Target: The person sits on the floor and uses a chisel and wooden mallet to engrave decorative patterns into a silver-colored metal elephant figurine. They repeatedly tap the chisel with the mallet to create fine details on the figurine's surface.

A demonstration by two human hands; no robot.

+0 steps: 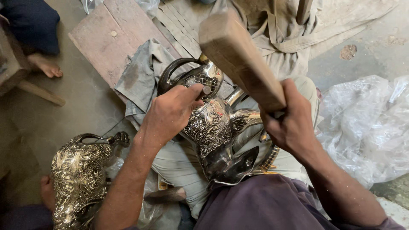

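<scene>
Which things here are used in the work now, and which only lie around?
In use: wooden mallet in right hand; small metal punch in left hand; engraved metal vessel.

Lying about: second engraved vessel; plastic sheet; wooden board.

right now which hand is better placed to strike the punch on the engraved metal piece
Right. The right hand grips the wooden mallet raised above the punch, while the left hand is occupied pinching that punch against the engraved metal piece in the lap.
</scene>
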